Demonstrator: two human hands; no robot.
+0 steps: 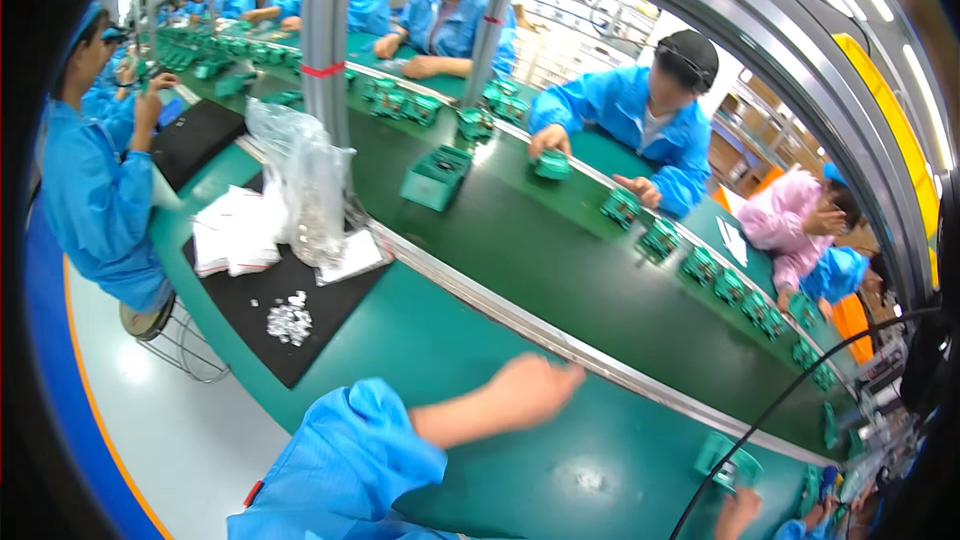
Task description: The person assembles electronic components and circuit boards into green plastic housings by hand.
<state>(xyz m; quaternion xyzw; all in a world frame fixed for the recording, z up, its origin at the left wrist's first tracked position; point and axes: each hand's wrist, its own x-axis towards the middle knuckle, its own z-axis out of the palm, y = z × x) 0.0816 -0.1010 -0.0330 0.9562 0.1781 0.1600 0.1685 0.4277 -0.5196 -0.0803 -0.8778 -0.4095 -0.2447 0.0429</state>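
Observation:
My left hand (525, 390) reaches out over the green table (560, 460), close to the metal rail of the conveyor. Its fingers are curled together and slightly blurred; whatever they hold, if anything, does not show. At the lower right, my right hand (738, 512) grips the near edge of a green plastic housing (728, 460) with a pale part inside it. To the left of my left arm, a black mat (290, 365) bears a pile of small white parts (289, 320), white packets (238, 232) and a clear plastic bag (305, 185).
Beyond the rail (480, 295) runs a dark green conveyor (560, 280) carrying a green bin (436, 178). Green assemblies (728, 285) line its far side, where a co-worker (640, 130) handles one. Another person (100, 170) sits at left. A black cable (770, 405) crosses at right.

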